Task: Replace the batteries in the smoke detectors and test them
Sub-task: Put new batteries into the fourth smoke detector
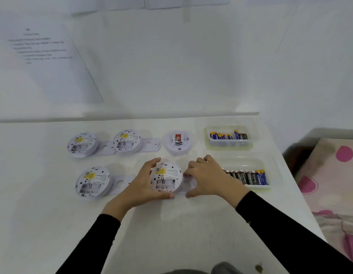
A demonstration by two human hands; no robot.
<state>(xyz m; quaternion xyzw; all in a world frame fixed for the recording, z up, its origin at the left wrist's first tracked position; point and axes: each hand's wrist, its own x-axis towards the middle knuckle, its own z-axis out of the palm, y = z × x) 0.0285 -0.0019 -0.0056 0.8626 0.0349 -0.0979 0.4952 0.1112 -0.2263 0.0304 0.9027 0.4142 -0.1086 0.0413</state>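
Observation:
Several white round smoke detectors lie on a white table (171, 224). My left hand (144, 182) grips one detector (166, 177), back side up, its battery bay looking empty. My right hand (207, 177) rests on a white mounting plate (188, 181) just right of that detector. Two more detectors (82, 144) (127, 142) lie back up in the far row, and a third (92, 182) at the near left, each beside a mounting plate. A fifth detector (179, 142) sits face up with a red sticker.
Two clear trays hold batteries at the right: the far one (230, 144) with a few blue and dark cells, the near one (248, 186) with a row of dark and blue cells. A printed sheet (39, 56) hangs on the wall. A pink dotted cloth (333, 175) lies beyond the table's right edge.

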